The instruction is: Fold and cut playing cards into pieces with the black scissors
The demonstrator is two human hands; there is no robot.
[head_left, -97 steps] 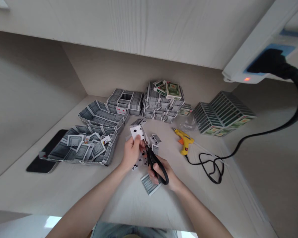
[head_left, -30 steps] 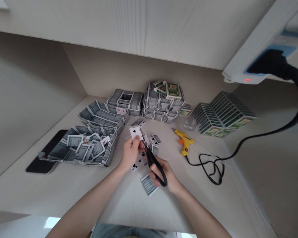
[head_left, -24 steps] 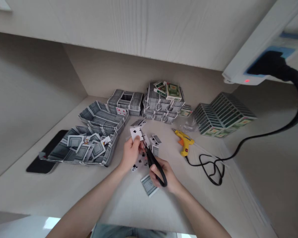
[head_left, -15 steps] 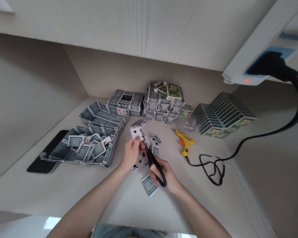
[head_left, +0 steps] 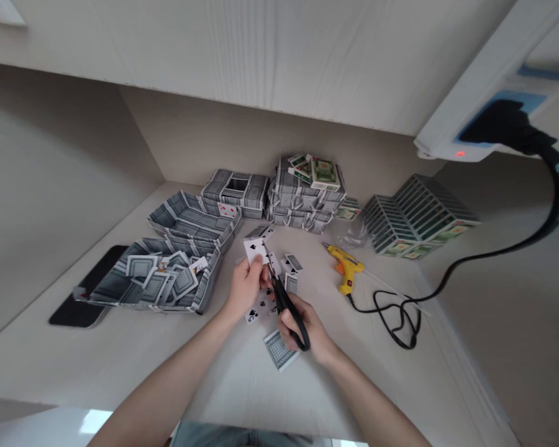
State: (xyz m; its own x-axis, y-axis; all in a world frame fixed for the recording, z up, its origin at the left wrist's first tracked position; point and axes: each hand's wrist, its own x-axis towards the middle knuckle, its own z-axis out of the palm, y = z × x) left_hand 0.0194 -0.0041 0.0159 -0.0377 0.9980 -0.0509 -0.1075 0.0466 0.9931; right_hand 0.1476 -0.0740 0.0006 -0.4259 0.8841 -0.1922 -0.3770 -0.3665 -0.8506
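Note:
Pinched in my left hand is a playing card with black spade pips. My right hand grips black-handled scissors, whose blades reach up along the right edge of that card. Whether the blades are parted cannot be made out. Loose cards and cut pieces lie beneath and beyond my hands, among them a spade five. A face-down card lies on the table, partly under my right hand.
A box made of cards holds loose cards at left, overlapping a black phone. Behind it stand another open card box and stacked card boxes. A yellow glue gun, its black cord and stacked card packs are at right.
The view has shifted very slightly. My hands, the card and the scissors stay almost in the same place, with the scissors a touch further left.

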